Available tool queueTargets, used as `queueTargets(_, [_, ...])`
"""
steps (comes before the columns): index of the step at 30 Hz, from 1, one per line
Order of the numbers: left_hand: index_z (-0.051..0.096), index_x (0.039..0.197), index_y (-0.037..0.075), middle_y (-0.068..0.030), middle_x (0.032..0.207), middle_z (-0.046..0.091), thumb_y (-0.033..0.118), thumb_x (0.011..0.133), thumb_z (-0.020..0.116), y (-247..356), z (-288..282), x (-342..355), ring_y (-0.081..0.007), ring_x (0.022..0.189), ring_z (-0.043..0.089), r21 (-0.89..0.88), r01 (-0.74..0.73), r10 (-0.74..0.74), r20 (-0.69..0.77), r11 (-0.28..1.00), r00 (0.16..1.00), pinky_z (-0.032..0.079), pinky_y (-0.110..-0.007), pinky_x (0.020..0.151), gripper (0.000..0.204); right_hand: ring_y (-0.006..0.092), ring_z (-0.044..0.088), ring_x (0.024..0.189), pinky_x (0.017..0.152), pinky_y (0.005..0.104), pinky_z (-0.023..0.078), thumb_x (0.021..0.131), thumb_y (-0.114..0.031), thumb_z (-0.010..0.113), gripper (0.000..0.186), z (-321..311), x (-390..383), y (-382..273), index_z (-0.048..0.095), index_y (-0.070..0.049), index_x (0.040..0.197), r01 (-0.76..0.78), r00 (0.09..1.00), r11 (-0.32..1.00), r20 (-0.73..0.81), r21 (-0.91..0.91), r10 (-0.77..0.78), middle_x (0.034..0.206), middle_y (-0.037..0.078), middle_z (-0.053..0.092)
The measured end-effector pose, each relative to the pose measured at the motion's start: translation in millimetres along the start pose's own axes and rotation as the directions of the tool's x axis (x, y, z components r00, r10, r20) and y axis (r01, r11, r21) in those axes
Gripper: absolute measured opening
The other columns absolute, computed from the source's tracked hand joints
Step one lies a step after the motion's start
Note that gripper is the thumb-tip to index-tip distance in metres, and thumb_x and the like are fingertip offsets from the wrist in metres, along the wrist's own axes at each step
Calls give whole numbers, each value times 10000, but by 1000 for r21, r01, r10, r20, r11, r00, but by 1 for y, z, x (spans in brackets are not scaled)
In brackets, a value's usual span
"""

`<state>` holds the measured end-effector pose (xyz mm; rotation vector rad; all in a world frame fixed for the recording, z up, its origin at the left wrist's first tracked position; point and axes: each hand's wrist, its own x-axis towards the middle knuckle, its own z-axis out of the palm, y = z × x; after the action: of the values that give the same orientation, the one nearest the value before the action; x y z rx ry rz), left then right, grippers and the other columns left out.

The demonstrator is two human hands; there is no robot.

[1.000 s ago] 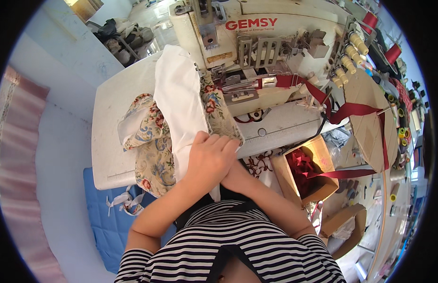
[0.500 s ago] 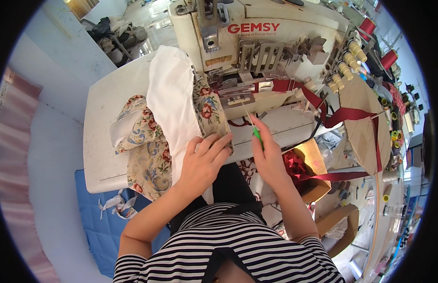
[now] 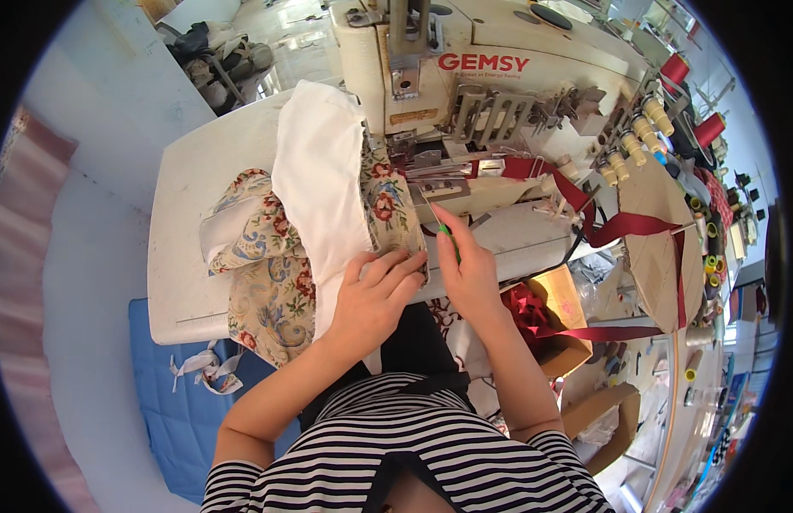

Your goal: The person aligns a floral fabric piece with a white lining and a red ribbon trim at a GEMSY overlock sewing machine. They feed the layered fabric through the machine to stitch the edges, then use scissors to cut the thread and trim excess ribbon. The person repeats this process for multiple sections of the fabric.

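My left hand [image 3: 375, 295] lies on the floral fabric [image 3: 388, 201] and its white backing cloth [image 3: 315, 162], fingers laid out toward the fabric's right edge. My right hand [image 3: 469, 274] grips a slim green-handled awl [image 3: 446, 231]. Its thin metal tip points up and left, close to the right edge of the fabric and the machine's needle plate; whether they touch I cannot tell. The far end of the fabric reaches the presser foot area of the sewing machine [image 3: 414, 115]. More floral fabric bunches on the left of the pale machine table [image 3: 179, 256].
Dark red ribbon [image 3: 627, 227] runs from the machine over a cardboard disc [image 3: 653, 184] and down to a cardboard box [image 3: 572, 295] at right. Thread cones [image 3: 708, 128] stand beyond. Below the table at left, fabric ties [image 3: 210, 369] lie on blue cloth [image 3: 170, 419].
My right hand and the awl have moved left, closer to the fabric's edge. The left hand stays on the fabric. The whole view has shifted slightly against the machine.
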<state>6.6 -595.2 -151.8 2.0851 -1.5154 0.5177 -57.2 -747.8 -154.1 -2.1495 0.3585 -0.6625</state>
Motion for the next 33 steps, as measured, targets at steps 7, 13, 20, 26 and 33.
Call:
queueTargets(7, [606,917,88,1,1095,628,69,739,614,-1,2,-1,-170,1039,558,-21,6,-6,-5,1000,1000,383,-390,914,180,323,561,511,505,411,440,917,-145,496,322,15,10,-3,528,-112,1236,-13,1000,1000,-4,9,13,573,142,559])
queueTargets(13, [609,927,77,-18,1056,629,65,734,615,-2,3,-2,-182,1036,559,-40,-7,7,2,999,1000,388,-404,931,194,322,563,511,498,414,436,916,-136,491,321,19,10,-9,532,-105,1233,-46,999,999,-14,-25,46,578,144,566])
queueTargets(20, [610,922,74,-22,1053,629,71,737,614,-1,5,0,-183,1038,554,-45,-17,17,-8,999,1000,382,-408,934,185,322,565,517,497,400,437,922,-143,494,337,26,10,4,519,-122,1258,30,998,999,-54,36,-28,590,155,564])
queueTargets(26, [605,939,73,-11,1063,631,64,737,607,1,9,6,-181,1022,553,-57,0,-1,-22,998,1000,375,-402,926,202,322,567,526,496,391,436,934,-143,483,340,12,5,3,499,-121,1274,-36,999,994,-7,101,37,615,162,571])
queueTargets(33, [575,945,62,-31,1102,617,72,735,575,-3,9,11,-184,1010,540,-44,-28,29,14,999,999,374,-387,909,211,327,569,529,502,393,435,937,-151,487,314,7,-3,0,507,-117,1248,-93,996,984,5,151,93,661,166,584])
